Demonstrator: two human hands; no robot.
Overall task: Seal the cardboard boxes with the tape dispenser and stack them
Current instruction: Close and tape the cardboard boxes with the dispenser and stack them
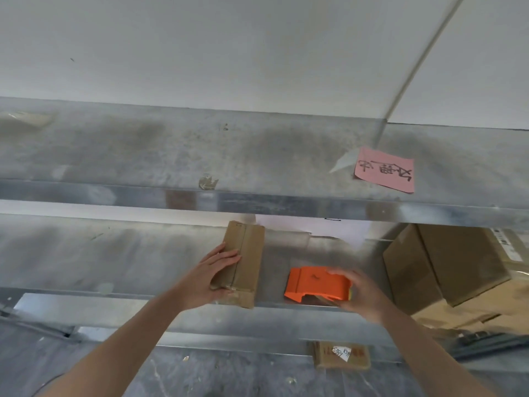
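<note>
A narrow brown cardboard box [250,262] lies on the lower metal shelf [114,253], its long side pointing away from me, with a tape seam along its top. My left hand [213,275] rests on its left side, fingers straight over the top and thumb at the near end. To its right an orange tape dispenser [312,283] sits on the same shelf. My right hand [359,296] grips its rear end, fingers curled over the top.
An upper metal shelf [257,156] carries a pink handwritten note [385,171]. Larger cardboard boxes [446,267] stand tilted at the right of the lower shelf. A small labelled carton [340,356] lies below the shelf's front rail, over a grey floor.
</note>
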